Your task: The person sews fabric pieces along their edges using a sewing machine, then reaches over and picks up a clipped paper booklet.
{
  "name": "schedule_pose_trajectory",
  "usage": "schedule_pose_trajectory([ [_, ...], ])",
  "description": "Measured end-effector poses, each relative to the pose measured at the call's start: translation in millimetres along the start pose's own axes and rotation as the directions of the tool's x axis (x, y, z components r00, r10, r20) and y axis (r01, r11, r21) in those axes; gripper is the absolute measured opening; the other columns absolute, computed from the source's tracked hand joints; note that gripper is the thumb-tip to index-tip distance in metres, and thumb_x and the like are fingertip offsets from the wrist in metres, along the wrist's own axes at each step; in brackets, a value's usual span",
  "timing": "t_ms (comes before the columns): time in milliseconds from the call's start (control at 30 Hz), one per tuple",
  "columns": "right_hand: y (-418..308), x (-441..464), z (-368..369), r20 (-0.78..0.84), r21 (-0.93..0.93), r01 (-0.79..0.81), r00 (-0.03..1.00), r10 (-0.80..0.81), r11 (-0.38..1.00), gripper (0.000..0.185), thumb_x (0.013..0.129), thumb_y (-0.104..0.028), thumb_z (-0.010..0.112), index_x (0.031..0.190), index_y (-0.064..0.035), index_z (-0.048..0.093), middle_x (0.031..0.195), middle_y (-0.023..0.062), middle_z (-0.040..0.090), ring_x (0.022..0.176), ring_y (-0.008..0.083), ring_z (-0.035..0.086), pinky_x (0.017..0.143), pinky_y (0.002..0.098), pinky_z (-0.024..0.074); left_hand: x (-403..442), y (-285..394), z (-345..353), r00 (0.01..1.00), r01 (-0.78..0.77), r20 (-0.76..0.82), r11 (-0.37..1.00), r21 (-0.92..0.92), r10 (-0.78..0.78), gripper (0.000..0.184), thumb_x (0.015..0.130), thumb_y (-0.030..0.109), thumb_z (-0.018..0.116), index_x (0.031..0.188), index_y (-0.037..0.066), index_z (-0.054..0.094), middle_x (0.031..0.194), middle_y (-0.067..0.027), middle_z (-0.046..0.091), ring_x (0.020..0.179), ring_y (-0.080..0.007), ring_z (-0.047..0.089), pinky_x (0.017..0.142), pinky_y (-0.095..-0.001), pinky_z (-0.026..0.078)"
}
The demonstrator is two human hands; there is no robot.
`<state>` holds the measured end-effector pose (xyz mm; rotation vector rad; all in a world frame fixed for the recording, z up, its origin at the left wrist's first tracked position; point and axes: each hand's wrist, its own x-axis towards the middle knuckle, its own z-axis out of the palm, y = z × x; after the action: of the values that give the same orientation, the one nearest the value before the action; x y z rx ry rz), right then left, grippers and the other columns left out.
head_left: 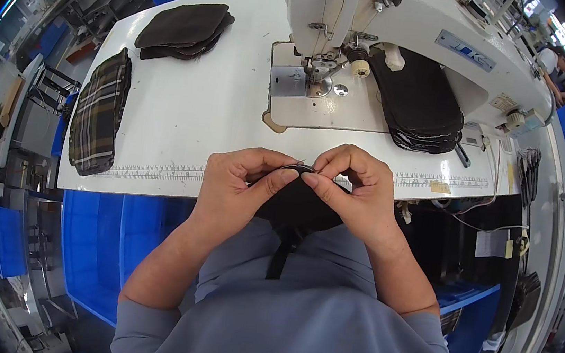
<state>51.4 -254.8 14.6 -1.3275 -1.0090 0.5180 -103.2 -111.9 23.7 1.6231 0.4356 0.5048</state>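
Observation:
Both hands meet at the front edge of the white table [185,110], below the sewing machine [319,41]. My left hand [247,183] pinches the top edge of a dark fabric piece [303,210] between thumb and fingers. Close beside it, my right hand [357,192] pinches the same edge, the two thumb tips a small gap apart. The fabric hangs down in front of the lap, with a dark strap [278,260] below it. A short bit of thread shows at the pinched edge.
Dark fabric pieces [184,29] lie at the table's back left, plaid pieces [99,114] at its left edge. A tall dark stack [419,105] sits right of the needle. Blue bins [90,245] stand below left. A person [556,68] is at the far right.

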Motion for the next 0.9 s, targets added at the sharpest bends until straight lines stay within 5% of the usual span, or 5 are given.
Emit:
schedule_pose_trajectory([
  [267,-5,0,0,0.048,-0.006,-0.057,0.997,0.057,0.998,0.017,0.087,0.002,0.081,0.086,-0.0052,0.065,0.097,0.0061,0.069,0.089,0.0113,0.063,0.085,0.0274,0.0501,-1,2,-1,1.000,0.011,-0.024,1.000,0.002,-0.011,0.016,0.096,0.009,0.078,0.105,-0.004,0.077,0.088,-0.0079,0.079,0.083,-0.0076,0.070,0.078,-0.0243,0.056],
  [467,2,3,4,-0.001,0.048,-0.019,1.000,0.019,0.999,0.020,0.089,-0.005,0.081,0.091,-0.0026,0.061,0.088,0.0029,0.069,0.079,0.0084,0.061,0.072,0.0244,0.0505,6,6,-6,0.999,-0.038,-0.017,0.998,0.049,0.039,0.013,0.094,0.008,0.078,0.102,-0.004,0.077,0.087,-0.0078,0.079,0.082,-0.0077,0.070,0.077,-0.0241,0.056],
  [633,5,10,12,0.002,-0.211,0.144,0.989,-0.147,0.967,0.027,0.092,-0.006,0.079,0.104,-0.0022,0.055,0.083,0.0074,0.066,0.074,0.0188,0.068,0.066,0.0317,0.0550,34,26,-25,0.994,-0.045,0.104,0.966,0.254,0.019,0.013,0.093,0.007,0.077,0.099,-0.006,0.077,0.087,-0.0087,0.079,0.081,-0.0085,0.071,0.076,-0.0251,0.056],
  [800,10,35,-3,0.211,-0.326,0.140,0.975,-0.072,0.935,0.024,0.094,-0.005,0.070,0.117,-0.0047,0.066,0.100,0.0149,0.074,0.086,0.0303,0.074,0.075,0.0371,0.0603,83,21,-39,0.989,-0.073,0.151,0.888,0.453,0.004,0.018,0.088,0.016,0.080,0.098,0.001,0.081,0.083,-0.0129,0.078,0.080,-0.0172,0.076,0.077,-0.0296,0.057],
  [900,16,50,-18,0.336,-0.370,0.189,0.940,-0.058,0.910,0.034,0.088,0.002,0.070,0.121,-0.0042,0.068,0.095,0.0087,0.073,0.076,0.0169,0.069,0.071,0.0303,0.0564,110,18,-36,0.988,-0.033,0.133,0.753,0.658,-0.073,0.017,0.086,0.019,0.082,0.099,0.008,0.083,0.087,-0.0120,0.079,0.083,-0.0218,0.077,0.078,-0.0327,0.058],
])
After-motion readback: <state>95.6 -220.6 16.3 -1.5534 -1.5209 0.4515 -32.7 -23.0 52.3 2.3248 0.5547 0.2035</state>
